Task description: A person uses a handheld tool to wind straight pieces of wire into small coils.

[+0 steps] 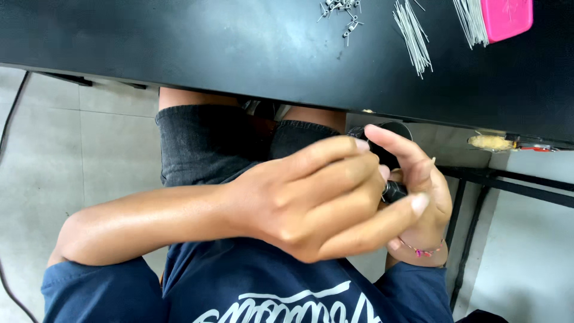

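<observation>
Both of my hands meet in my lap, below the front edge of the black table (pixel 239 54). My left hand (pixel 323 197) reaches across from the left, its fingers curled over a small black object with a metal ring (pixel 393 191). My right hand (pixel 427 194), with a thin beaded bracelet at the wrist, holds the same object from the right, its fingers stretched over the top. A round black part (pixel 391 146) shows just above the fingers. Most of the object is hidden by my hands.
On the table lie several small metal parts (pixel 344 12), two bundles of thin metal wires (pixel 412 36) (pixel 472 21) and a pink tray (pixel 507 18). A yellowish clump (pixel 490 142) hangs under the table edge. Black frame bars (pixel 478 176) stand at the right, and a cable (pixel 12 113) runs over the tiled floor.
</observation>
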